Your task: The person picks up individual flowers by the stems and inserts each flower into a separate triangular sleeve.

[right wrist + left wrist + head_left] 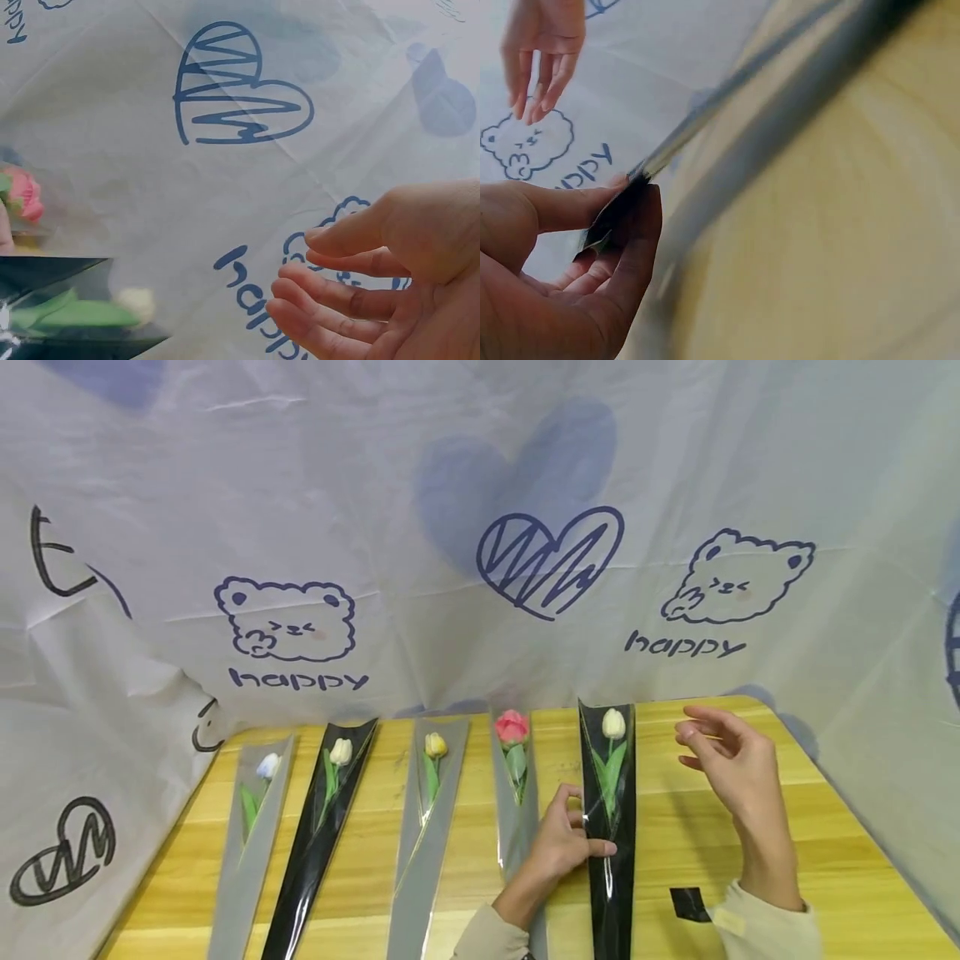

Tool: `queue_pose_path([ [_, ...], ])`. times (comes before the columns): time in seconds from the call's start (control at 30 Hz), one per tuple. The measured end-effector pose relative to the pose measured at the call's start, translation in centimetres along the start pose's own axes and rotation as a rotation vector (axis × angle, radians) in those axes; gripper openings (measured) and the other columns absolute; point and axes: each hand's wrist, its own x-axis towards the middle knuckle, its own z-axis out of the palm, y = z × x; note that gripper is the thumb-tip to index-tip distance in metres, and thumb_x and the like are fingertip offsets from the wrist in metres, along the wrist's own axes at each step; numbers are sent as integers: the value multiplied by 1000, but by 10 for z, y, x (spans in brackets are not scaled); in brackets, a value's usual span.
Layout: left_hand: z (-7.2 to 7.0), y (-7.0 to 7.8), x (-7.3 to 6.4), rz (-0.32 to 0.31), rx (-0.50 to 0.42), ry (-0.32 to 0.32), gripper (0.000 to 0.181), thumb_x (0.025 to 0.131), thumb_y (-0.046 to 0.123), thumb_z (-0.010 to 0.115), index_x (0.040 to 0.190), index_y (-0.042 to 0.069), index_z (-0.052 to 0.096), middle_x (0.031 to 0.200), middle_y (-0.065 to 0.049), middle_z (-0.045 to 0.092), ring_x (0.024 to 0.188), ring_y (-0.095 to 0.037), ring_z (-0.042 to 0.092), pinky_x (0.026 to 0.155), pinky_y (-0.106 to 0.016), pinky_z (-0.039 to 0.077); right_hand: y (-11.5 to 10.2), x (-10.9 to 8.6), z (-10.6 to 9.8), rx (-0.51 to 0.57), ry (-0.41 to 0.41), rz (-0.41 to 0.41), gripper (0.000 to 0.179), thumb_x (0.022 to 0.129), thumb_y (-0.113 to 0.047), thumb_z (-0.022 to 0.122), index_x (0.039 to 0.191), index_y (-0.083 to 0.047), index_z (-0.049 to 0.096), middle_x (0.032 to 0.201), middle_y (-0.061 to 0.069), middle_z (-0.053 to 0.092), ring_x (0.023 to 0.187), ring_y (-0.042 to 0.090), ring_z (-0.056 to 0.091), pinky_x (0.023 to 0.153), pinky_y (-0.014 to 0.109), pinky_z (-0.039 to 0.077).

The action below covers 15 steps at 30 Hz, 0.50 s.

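Note:
My left hand (558,843) grips the edge of a black flower sleeve (612,893), thumb across its front and fingers behind. Inside the sleeve's clear front, a white tulip (613,724) with green leaves shows. In the left wrist view the left hand (577,262) pinches the dark sleeve, seen nearly edge-on. To the right, my right hand (731,768) is raised with fingers loosely bent and nothing in them. The right wrist view has the right hand (360,277) apart from the tulip's sleeve. Just left of the held sleeve lies a grey sleeve with a pink tulip (512,728).
Farther left on the wooden table (817,852) lie sleeves with a yellow tulip (436,744), a white tulip (341,752) and a blue-white tulip (267,766). A small black piece (689,904) lies near the right sleeve cuff. A white printed cloth (405,527) hangs behind.

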Motion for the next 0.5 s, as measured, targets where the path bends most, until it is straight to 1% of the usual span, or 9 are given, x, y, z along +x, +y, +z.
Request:
queue_pose_path([
  [0.07,1,-5,1,-7,31,21,70,72,-17,84,126,10,48,69,-1,54,48,-9,36,48,-24,34,3,1,1,-18,-23,5,41,103,-20,65,137,3,59,114,11,70,88,0,69,75,24,58],
  [0.13,2,-8,1,3,85,41,70,71,-13,87,126,10,49,73,-1,53,50,-11,39,48,-25,36,6,2,1,-39,-38,9,43,103,-21,65,138,3,58,118,17,67,88,-1,68,76,25,58],
  [0.2,3,-9,2,22,150,60,69,72,-8,89,125,9,50,80,-4,58,56,-13,47,52,-28,41,8,3,1,-51,-47,18,43,104,-21,64,139,3,58,116,15,68,88,-2,67,76,24,58],
  [0.27,3,-9,2,44,243,76,66,74,-1,91,126,6,52,88,-7,62,66,-16,54,58,-31,46,12,3,1,-56,-57,31,43,104,-21,63,140,3,57,118,16,68,88,-3,66,76,24,58],
  [0.3,3,-7,2,51,294,80,64,76,4,91,127,5,53,92,-9,64,71,-18,58,61,-33,48,13,3,1,-58,-62,40,44,104,-21,63,141,2,56,119,17,67,89,-3,66,76,24,58],
  [0.37,2,-1,0,46,391,79,62,81,13,89,131,2,55,93,-9,66,78,-19,62,65,-34,51,16,3,1,-59,-79,54,44,105,-20,62,142,2,55,121,19,66,89,-5,64,77,23,58],
  [0.43,0,8,-3,27,491,55,65,86,23,86,137,-1,54,89,-7,67,74,-18,62,64,-34,52,20,4,3,-71,-89,55,45,105,-20,61,143,2,54,127,26,63,88,-8,63,77,22,57],
  [0.47,-2,13,-5,19,537,39,67,88,27,84,139,-2,53,91,-7,68,77,-18,64,66,-34,53,21,4,4,-78,-89,50,45,105,-20,61,143,2,54,128,27,62,88,-8,62,77,21,57],
  [0.5,-5,19,-7,18,574,17,67,90,30,82,141,-3,53,87,-9,67,71,-18,61,63,-33,51,21,5,4,-90,-84,40,45,105,-21,61,143,2,55,128,27,62,89,-8,62,77,19,56],
])
